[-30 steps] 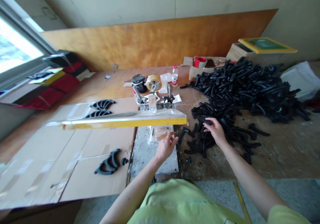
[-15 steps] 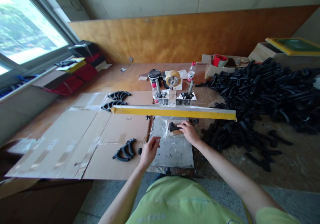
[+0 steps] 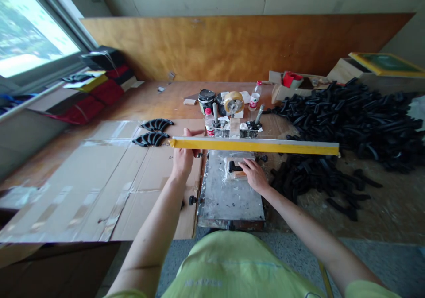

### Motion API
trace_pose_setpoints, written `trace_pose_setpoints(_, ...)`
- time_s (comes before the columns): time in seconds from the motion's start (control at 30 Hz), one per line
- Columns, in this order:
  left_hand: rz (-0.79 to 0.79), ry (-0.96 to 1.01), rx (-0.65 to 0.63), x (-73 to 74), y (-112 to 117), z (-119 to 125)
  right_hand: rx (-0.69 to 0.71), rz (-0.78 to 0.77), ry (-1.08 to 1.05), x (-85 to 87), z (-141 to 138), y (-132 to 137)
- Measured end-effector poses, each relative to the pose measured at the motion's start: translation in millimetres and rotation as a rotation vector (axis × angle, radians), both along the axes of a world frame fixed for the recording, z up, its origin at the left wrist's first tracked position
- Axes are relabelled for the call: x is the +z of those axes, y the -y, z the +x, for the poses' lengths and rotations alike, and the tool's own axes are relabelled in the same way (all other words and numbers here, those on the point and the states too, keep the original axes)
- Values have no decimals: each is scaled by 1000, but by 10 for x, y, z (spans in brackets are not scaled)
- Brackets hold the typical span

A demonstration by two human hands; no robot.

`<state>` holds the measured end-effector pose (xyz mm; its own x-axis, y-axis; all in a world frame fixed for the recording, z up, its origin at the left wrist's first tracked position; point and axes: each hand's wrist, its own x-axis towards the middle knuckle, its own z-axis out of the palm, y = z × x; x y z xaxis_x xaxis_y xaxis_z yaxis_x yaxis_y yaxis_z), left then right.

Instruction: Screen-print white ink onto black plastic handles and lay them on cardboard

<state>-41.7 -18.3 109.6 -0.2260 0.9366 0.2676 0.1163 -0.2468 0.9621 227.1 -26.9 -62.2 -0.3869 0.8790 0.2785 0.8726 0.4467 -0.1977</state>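
Note:
My right hand [image 3: 255,176] rests its fingers on a black plastic part [image 3: 235,166]. The part lies on a small taped block [image 3: 239,175] on the metal plate [image 3: 229,203] of a hand press. My left hand [image 3: 183,158] is at the left end of a long frame with a yellow front edge [image 3: 259,145]. Its fingers show above the bar and its thumb side below, closed around the frame's left side; the bar hides the middle of the hand. The frame is raised above the plate, edge-on to me.
A large heap of black parts [image 3: 352,125] lies on the right. On the left, fanned rows of curved black parts [image 3: 151,138] sit on flattened cardboard [image 3: 122,165]. Behind the press stand a tape roll [image 3: 233,103], a black tub [image 3: 206,102] and bottles [image 3: 255,96].
My left hand has gone forward from above the plate to the frame's left end. The frame appears farther right. My right hand stays at the black part; the view has shifted slightly.

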Motion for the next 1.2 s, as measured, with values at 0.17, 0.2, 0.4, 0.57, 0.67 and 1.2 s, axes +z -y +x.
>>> trace_pose_setpoints(0.17, -169, 30, -84, -186, 255, -76, -198, 44, 97, 233, 538, -123)
trace_pose_setpoints(0.2, -237, 41, -117, -301, 341, -110, -242, 49, 97, 314, 654, -175)
trace_pose_setpoints(0.4, -531, 89, -248, -1269, 712, -175, -171, 184, -220, 791, 336, -634)
trace_pose_setpoints(0.57, -523, -31, -182, -1825, 686, -136, 12, 28, 13, 892, -442, -920)
trace_pose_setpoints(0.67, -536, -67, -178, -1919, 662, -142, -13, -155, 151, 882, -489, -958)
trace_pose_setpoints(1.2, -540, -26, -182, -1922, 687, -137, 446, -121, 193, 793, -245, -135)
